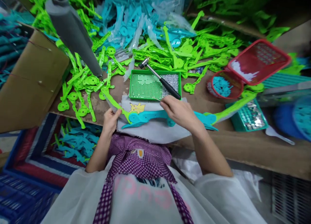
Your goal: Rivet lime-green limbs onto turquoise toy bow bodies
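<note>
Teal plastic, a long flat part [150,115], lies across a white cloth [150,131] at the near edge of the counter [201,99], right in the middle of the frame. The right hand [179,112] rests on top of it, fingers drawn narrow around what looks like a thin pin [156,99] that points toward the upper left. The left hand [110,118], just left of centre, has its fingers closed on the lower end of a green part [114,102], which touches the teal part's left tip.

Just above the hands sits a green tray [145,86] with a silvery heap in its right half. A hammer [157,76] lies slantwise across it, head at the tray's upper left corner. Loose green pieces spread over the counter behind, with blue ones in clear bags at the top centre. Two red baskets [257,60] stand at the right, the lower one holding blue pieces. A cardboard box [31,84] fills the left side.
</note>
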Motion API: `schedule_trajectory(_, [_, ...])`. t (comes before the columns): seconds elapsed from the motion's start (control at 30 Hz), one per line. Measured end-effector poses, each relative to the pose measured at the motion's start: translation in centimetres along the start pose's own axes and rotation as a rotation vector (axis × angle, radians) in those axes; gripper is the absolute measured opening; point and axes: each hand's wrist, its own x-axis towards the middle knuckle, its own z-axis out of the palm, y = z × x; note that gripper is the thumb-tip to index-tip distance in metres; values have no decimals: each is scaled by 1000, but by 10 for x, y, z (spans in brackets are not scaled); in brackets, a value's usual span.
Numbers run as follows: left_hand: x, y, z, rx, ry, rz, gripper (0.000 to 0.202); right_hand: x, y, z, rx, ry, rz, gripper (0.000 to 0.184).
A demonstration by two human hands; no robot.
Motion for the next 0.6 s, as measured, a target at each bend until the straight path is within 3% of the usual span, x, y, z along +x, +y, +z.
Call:
schedule_trajectory(0.17, [-6,2,-5,-57,-67,-148,49,-23,58,-4,-274,-63,-85,36])
schedule_trajectory(0.27, [-8,3,-5,-88,-87,-188,48,-24,67,-5,-219,48,-46,36])
schedule_trajectory(0.33, [-7,3,-4,-91,-95,-193,46,-13,52,-8,-31,266,-69,43])
schedule_trajectory(0.4, [-7,3,-4,-83,-91,-188,45,13,25,-10,258,534,-170,62])
schedule_trajectory(0.47, [-7,3,-4,-75,-75,-187,44,49,-2,-10,538,691,-302,86])
schedule_trajectory(0.5, [-7,3,-5,-72,-66,-189,44,68,-13,-9,623,733,-315,86])
schedule_trajectory(0.6, [-8,4,-7,-68,-64,-207,45,108,-24,-5,780,634,-326,74])
